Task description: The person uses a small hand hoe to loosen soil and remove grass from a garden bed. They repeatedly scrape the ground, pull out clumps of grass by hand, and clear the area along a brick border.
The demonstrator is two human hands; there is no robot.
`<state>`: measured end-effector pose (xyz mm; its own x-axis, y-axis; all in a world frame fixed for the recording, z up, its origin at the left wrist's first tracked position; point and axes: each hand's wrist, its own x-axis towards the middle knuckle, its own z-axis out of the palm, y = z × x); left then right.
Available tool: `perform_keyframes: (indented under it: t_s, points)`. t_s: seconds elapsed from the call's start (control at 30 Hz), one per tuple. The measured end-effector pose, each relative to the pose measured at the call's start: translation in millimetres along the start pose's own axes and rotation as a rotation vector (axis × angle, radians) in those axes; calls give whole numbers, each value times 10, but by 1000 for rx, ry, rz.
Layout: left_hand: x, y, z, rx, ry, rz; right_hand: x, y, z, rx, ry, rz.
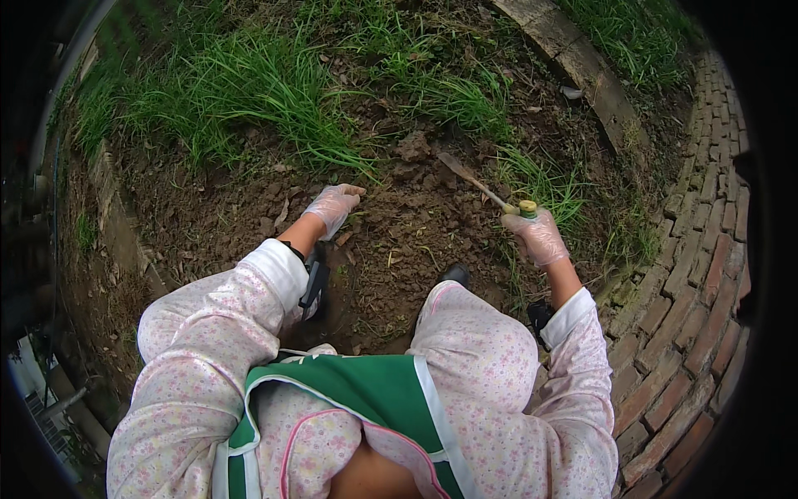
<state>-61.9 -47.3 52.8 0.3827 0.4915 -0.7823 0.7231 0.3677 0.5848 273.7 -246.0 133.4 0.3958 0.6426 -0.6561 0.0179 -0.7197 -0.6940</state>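
My right hand [537, 236], in a thin clear plastic glove, is closed around the green and yellow handle of a small garden hand tool [477, 183]. The tool's narrow, soil-stained metal blade points up and left over the loose brown soil [405, 227]. On the left, my gloved left hand [336, 206] is low over the soil, its fingers bent together and pointing right. Whether anything small is between those fingertips cannot be told. A thick clump of long green grass [274, 93] grows just beyond my left hand.
A curved stone edging [586, 68] runs along the bed at the upper right, with a brick path [679, 349] at the right. Another low edging [118, 212] lies at the left. More grass tufts [542, 181] stand beside the tool. My dark shoe [456, 274] rests on the soil.
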Motion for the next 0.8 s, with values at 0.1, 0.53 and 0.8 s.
perform_keyframes:
  t_s: [0.1,0.53,0.8]
  points:
    - [49,-50,29,-12,-10,28,-59,-199,172,-349,-4,-234]
    - [-3,56,-25,-75,-3,32,289,-867,290,-1070,1,-363]
    - [51,102,62,-14,-72,17,160,-896,769,-1380,-84,-330]
